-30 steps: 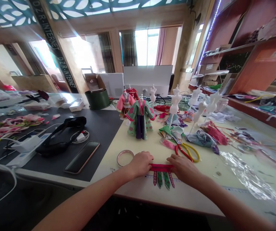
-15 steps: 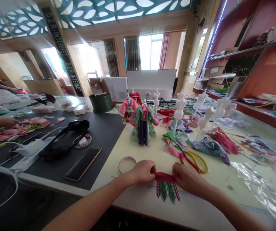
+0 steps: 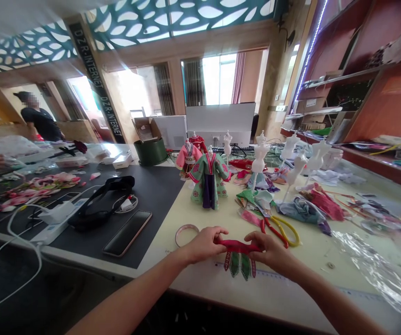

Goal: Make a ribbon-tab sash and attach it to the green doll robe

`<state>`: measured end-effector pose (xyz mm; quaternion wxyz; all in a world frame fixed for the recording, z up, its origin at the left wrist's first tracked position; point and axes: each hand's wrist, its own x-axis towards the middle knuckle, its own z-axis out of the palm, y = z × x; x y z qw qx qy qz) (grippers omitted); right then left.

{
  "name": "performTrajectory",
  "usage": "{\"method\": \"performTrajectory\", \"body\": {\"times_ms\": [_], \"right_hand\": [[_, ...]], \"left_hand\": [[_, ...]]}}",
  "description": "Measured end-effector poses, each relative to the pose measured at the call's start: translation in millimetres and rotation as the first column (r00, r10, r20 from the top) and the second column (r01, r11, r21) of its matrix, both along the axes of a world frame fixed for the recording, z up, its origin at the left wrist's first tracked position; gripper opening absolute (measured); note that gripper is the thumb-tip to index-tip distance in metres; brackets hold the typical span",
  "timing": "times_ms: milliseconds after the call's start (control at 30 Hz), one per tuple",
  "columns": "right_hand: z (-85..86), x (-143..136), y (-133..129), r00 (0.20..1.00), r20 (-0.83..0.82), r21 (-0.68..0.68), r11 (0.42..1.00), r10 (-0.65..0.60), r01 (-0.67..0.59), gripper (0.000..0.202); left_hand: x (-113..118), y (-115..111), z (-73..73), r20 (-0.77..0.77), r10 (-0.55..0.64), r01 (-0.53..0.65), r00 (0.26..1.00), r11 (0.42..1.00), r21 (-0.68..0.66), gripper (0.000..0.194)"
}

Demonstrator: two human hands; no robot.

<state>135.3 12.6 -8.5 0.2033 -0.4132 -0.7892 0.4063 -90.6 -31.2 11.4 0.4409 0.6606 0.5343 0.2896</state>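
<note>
Between my hands stretches a small doll skirt piece (image 3: 239, 247), a red waistband with pointed green and red panels hanging from it. My left hand (image 3: 207, 242) pinches the left end of the band. The right end is gripped by my right hand (image 3: 270, 249), thumb and fingers bent round it. Under the panels a ruler (image 3: 270, 275) lies along the table. A roll of tape (image 3: 185, 234) rests just beyond my left wrist. Scissors with red and yellow handles (image 3: 282, 230) lie past my right hand. A doll robe in green (image 3: 209, 181) stands farther back.
Pink and red doll dresses (image 3: 187, 158) and several white mannequins (image 3: 260, 156) stand behind. Fabric scraps (image 3: 301, 211) and clear plastic wrap (image 3: 371, 270) cover the right side. On the left lie a phone (image 3: 127, 232), a headset (image 3: 102, 204) and a power strip (image 3: 60, 223). A person (image 3: 39, 118) stands far left.
Both hands have lifted the red band slightly, and its upper edge now folds toward me. My fingers have loosened and spread a little. The view has shifted left, showing the person at far left.
</note>
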Motion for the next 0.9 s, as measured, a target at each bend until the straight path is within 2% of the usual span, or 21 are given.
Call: {"method": "performTrajectory", "body": {"times_ms": [167, 400, 533, 700, 900], "right_hand": [[4.9, -3.1, -8.7, 0.997, -0.081, -0.028, 0.999, 0.019, -0.021, 0.004], [8.7, 1.7, -19.5, 0.979, -0.205, -0.034, 0.999, -0.008, 0.001, 0.015], [10.2, -1.7, -18.2, 0.955, -0.294, -0.056, 0.998, -0.039, 0.024, 0.022], [26.9, -25.0, -1.6, 0.911, -0.406, -0.061, 0.997, -0.07, 0.05, 0.026], [49.5, -68.7, 45.4, 0.848, -0.519, 0.009, 0.992, -0.102, 0.125, 0.02]], "left_hand": [[4.5, -11.7, 4.1, 0.037, 0.037, -0.036, 0.999, 0.999, -0.022, 0.018], [9.0, -26.3, 5.2, 0.189, 0.1, -0.088, 0.977, 0.994, -0.07, 0.02], [3.1, -27.1, 9.5, 0.241, 0.163, -0.16, 0.957, 0.987, -0.031, 0.019], [-13.2, -8.7, 18.2, 0.306, 0.269, -0.304, 0.913, 0.95, 0.072, 0.015], [-34.9, 40.8, 25.9, 0.421, 0.373, -0.491, 0.827, 0.843, 0.219, 0.012]]}}
